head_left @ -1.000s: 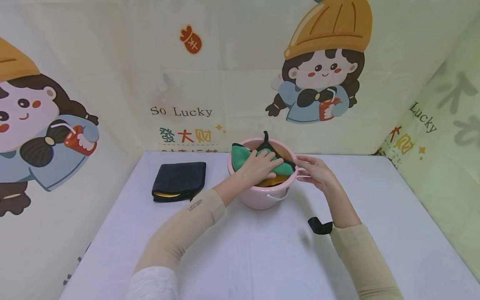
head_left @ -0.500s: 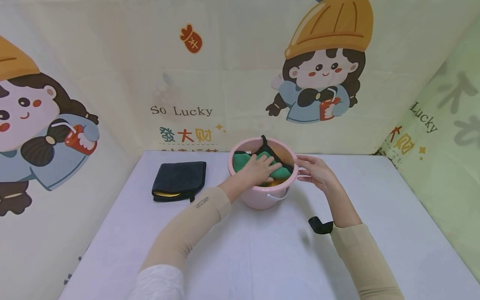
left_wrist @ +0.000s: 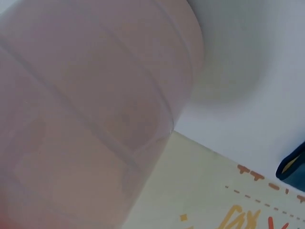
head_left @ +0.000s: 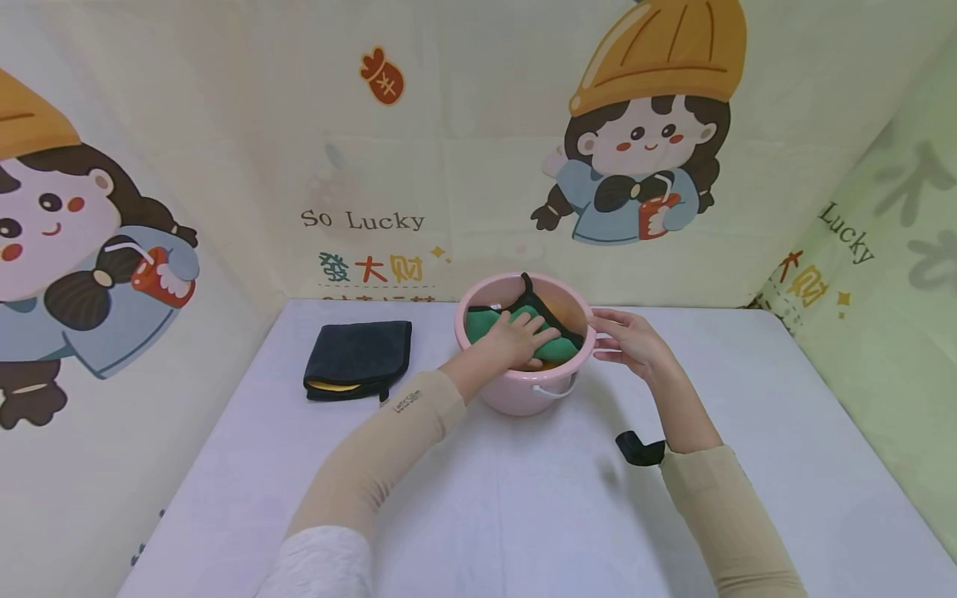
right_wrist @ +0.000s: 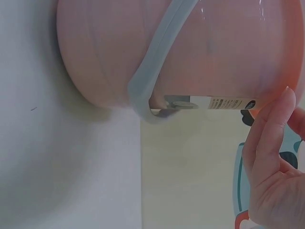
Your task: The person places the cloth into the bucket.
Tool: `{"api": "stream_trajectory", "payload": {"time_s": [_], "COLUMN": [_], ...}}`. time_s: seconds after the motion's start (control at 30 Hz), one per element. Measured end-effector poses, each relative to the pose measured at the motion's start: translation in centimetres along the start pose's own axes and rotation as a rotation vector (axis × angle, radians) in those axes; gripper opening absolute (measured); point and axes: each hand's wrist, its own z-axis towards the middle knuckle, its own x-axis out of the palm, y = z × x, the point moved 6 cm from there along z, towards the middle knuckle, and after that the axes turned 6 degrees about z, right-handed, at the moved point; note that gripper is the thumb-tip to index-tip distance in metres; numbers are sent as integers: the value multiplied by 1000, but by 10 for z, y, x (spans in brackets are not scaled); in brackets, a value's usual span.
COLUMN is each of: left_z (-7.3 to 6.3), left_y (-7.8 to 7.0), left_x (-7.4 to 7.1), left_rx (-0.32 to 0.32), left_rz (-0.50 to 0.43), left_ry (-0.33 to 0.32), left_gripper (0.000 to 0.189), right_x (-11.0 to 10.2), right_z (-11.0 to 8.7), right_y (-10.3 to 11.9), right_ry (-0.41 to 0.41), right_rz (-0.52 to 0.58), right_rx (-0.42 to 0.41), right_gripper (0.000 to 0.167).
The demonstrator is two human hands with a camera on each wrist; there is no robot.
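A pink bucket (head_left: 516, 392) stands on the table near the back wall. Inside it lies a green cloth with black edging (head_left: 557, 349), and some orange-yellow shows beside it. My left hand (head_left: 516, 340) reaches over the rim and presses on the green cloth with spread fingers; the left wrist view shows only the bucket's outer wall (left_wrist: 95, 95). On the other side, my right hand (head_left: 631, 343) touches the bucket near the rim with nearly straight fingers (right_wrist: 269, 138). The bucket's white handle (right_wrist: 157, 52) hangs down along its wall.
Left of the bucket, a folded dark cloth with a yellow inside (head_left: 357, 357) lies on the white table (head_left: 478, 498). A printed curtain (head_left: 478, 149) stands right behind the bucket. A black strap piece (head_left: 640, 449) sticks out from the right wrist.
My left hand has pushed the green cloth lower into the bucket, so its edges now sit below the rim. The right hand has stayed in place.
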Motion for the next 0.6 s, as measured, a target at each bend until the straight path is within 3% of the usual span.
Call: {"api": "stream_trajectory", "payload": {"time_s": [0.13, 0.27, 0.47, 0.6], "left_z": [0, -4, -21, -37], "left_y": [3, 10, 33, 59], "left_x": [1, -1, -13, -14], "left_rx": [0, 4, 11, -96], "left_rz": [-84, -176, -234, -250], "left_ry": [-35, -119, -352, -503], "left_gripper": [67, 70, 73, 69], "right_x": [0, 0, 1, 1], "right_z": [0, -1, -1, -1], "right_y": [0, 0, 0, 1], "right_ry": [-2, -3, -3, -3], "right_rz": [-7, -7, 1, 6], "right_rx": [-1, 0, -8, -11], "right_gripper": [64, 63, 62, 62]}}
